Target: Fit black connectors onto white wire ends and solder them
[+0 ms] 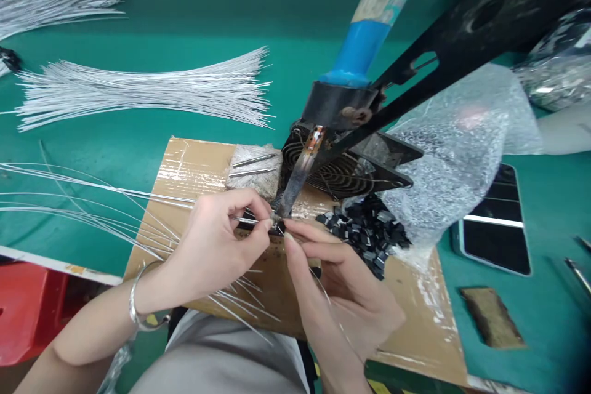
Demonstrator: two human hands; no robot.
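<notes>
A soldering iron with a blue handle point(357, 46) is clamped in a black stand, its tip slanting down between my hands. My left hand point(226, 243) is closed in a pinch just left of the tip, on a thin white wire point(170, 198) that trails off to the left. My right hand point(344, 286) pinches a fine solder wire point(329, 298) right under the tip; its length curves down across the palm. The small part at the tip is mostly hidden by my fingers. Several more wires point(240, 308) poke out beneath my left wrist.
Beside my right hand lies a pile of small black parts point(364, 228), with a bubble-wrap bag point(457, 160) behind it. A black fan point(341, 166) sits beyond the tip. Farther off are a white wire bundle point(148, 92), a phone point(496, 234) and a brown block point(492, 317).
</notes>
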